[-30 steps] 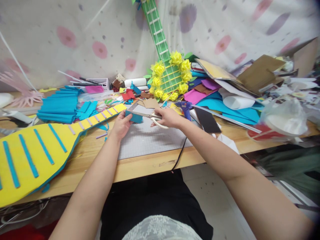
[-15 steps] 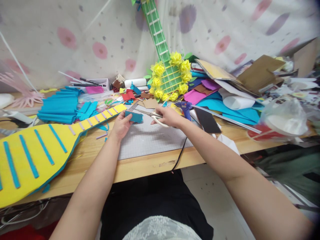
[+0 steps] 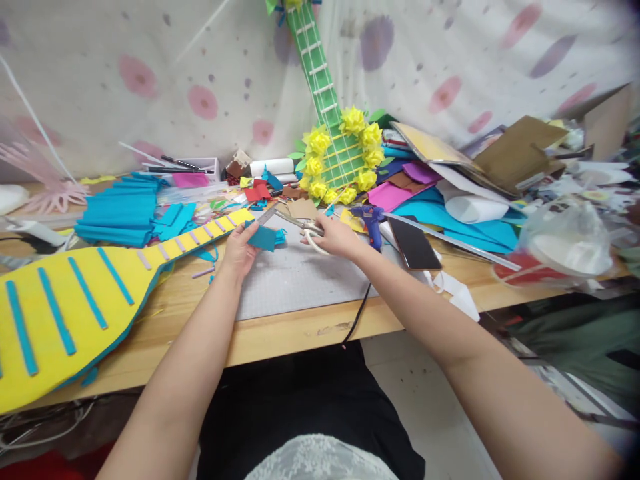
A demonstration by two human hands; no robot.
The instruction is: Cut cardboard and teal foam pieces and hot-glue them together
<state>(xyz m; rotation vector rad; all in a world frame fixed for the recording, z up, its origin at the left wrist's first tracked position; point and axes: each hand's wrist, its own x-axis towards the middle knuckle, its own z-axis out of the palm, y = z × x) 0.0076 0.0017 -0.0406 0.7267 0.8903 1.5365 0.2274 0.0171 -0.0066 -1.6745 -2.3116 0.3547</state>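
Note:
Between the thumb and fingers of my left hand is a small teal piece of crepe paper, held above the grey cutting mat. The fingers of my right hand are in the white handles of a pair of scissors. Its blades point left, just beyond the paper; whether they touch it I cannot tell. On the left lies a yellow guitar-shaped cutout with blue and pinkish strips across it, its neck reaching close to my left hand.
A green guitar model with yellow flowers leans against the curtain. Right of my hand are a blue glue gun and a black phone. Folded blue paper lies at the left, and a plastic bag at the far right.
The teal paper has tilted downward in my left hand, and a thin blue fringe now shows behind its right edge. The scissors have shifted only slightly.

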